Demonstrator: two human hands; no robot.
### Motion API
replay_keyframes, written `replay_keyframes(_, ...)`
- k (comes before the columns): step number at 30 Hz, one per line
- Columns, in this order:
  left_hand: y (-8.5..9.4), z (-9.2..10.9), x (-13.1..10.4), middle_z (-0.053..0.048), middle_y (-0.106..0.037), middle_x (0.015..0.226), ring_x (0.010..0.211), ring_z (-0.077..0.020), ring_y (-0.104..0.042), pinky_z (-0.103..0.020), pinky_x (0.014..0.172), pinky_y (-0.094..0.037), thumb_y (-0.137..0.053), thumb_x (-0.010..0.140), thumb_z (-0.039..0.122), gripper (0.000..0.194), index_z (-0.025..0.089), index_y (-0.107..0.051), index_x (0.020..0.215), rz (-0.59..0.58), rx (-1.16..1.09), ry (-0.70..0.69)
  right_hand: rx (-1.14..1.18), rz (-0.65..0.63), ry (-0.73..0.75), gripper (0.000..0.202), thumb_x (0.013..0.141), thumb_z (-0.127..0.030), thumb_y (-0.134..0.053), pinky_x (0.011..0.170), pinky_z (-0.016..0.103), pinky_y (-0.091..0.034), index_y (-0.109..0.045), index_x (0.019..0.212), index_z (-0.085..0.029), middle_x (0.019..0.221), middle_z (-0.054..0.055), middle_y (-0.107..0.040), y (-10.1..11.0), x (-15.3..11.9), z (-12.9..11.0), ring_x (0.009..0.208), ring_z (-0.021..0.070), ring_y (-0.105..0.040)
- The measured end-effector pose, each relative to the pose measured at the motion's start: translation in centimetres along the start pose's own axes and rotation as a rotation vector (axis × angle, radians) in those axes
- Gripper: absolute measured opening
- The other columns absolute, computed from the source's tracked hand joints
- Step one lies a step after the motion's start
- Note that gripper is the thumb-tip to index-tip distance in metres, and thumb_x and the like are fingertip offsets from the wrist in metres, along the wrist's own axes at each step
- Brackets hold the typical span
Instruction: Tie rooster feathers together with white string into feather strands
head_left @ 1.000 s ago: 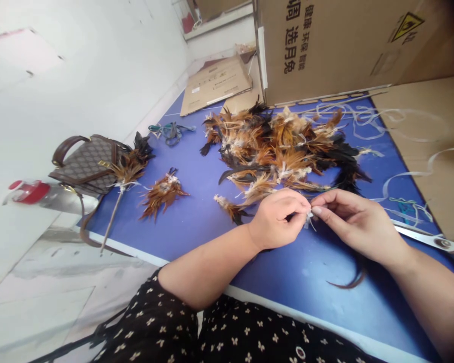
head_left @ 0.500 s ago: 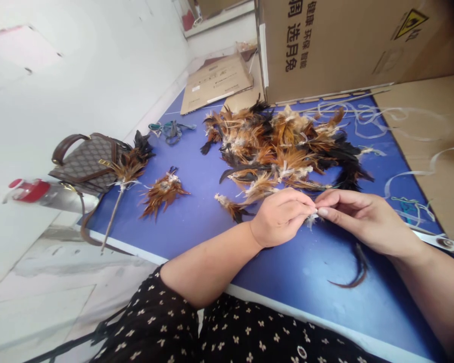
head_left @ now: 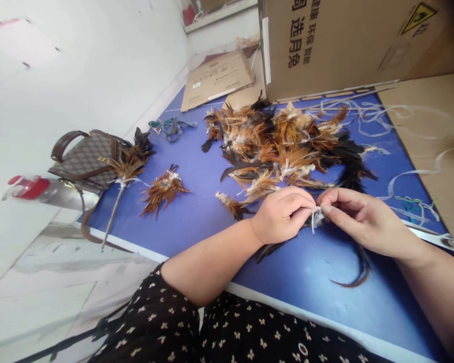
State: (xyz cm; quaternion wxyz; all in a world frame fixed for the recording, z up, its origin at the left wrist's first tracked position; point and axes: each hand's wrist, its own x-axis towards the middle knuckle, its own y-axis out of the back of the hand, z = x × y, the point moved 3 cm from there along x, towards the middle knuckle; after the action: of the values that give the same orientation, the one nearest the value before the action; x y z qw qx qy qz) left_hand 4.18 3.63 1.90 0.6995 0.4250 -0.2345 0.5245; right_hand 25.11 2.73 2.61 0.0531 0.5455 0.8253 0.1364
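Note:
My left hand [head_left: 282,217] is closed round a feather bundle [head_left: 269,250], whose dark tips stick out beneath the palm. At the bundle's pale end a white strip [head_left: 314,221] hangs down between the hands. My right hand [head_left: 371,222] is pinched at that end, fingertips close to the left ones; the exact grip on the strip is partly hidden. Under the right hand lies a long curved dark feather [head_left: 363,272]. Just beyond both hands spreads a pile of brown and black feather bundles [head_left: 287,146], with a small bundle [head_left: 230,204] at its near left.
A feather-topped stick [head_left: 112,214] and another bundle [head_left: 164,191] lie on the blue table [head_left: 196,232] at left. Nearby are a handbag [head_left: 85,164] and red-capped bottle [head_left: 56,194]. Scissors [head_left: 450,243] and white ribbon [head_left: 408,174] lie right; a large carton [head_left: 348,45] stands behind.
The white strip now shows more clearly, hanging below my fingertips. My right hand has shifted slightly right, and dark feather tips have come into view beneath my left hand.

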Motion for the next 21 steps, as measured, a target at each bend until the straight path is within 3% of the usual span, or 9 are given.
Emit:
replay_keyframes(7,-0.44,0.44,0.13,-0.008,-0.080,0.102,0.095,-0.0159,-0.078,-0.030,0.089,-0.067,-0.074,0.097,0.007,0.015,0.019,-0.066,0.100,0.038,0.033,-0.123,-0.058,0.045,0.026,0.046,0.102,-0.068,-0.074,0.063,0.026,-0.051,-0.071,0.097,-0.022,0.080,0.001,-0.068,-0.45,0.13,-0.14,0.069,0.0141,-0.059)
replay_keyframes(15,-0.69,0.21,-0.09,-0.007,-0.079,0.101,0.095,-0.0155,-0.078,-0.030,0.087,-0.066,-0.068,0.099,0.010,0.013,0.022,-0.062,0.095,0.011,0.084,-0.090,-0.076,0.193,0.142,0.031,0.108,-0.057,-0.068,0.089,0.040,-0.064,-0.071,0.102,-0.026,0.110,0.008,-0.080,-0.58,0.18,-0.12,0.096,0.0237,-0.075)
replay_keyframes(18,-0.66,0.17,-0.12,-0.007,-0.079,0.100,0.094,-0.0156,-0.078,-0.030,0.087,-0.066,-0.068,0.098,0.010,0.014,0.022,-0.063,0.094,0.006,0.070,-0.085,-0.078,0.212,0.106,0.033,0.107,-0.059,-0.070,0.089,0.040,-0.065,-0.074,0.110,-0.027,0.110,0.008,-0.081,-0.21,0.06,-0.10,0.096,0.0245,-0.076)
replay_keyframes(21,-0.64,0.07,-0.19,-0.007,-0.079,0.101,0.096,-0.0162,-0.078,-0.031,0.088,-0.066,-0.068,0.098,0.010,0.014,0.022,-0.063,0.094,-0.008,0.068,-0.071,-0.120,0.151,0.087,0.037,0.105,-0.058,-0.074,0.087,0.037,-0.064,-0.075,0.124,-0.027,0.112,0.007,-0.082,0.12,-0.03,-0.10,0.096,0.0229,-0.077)
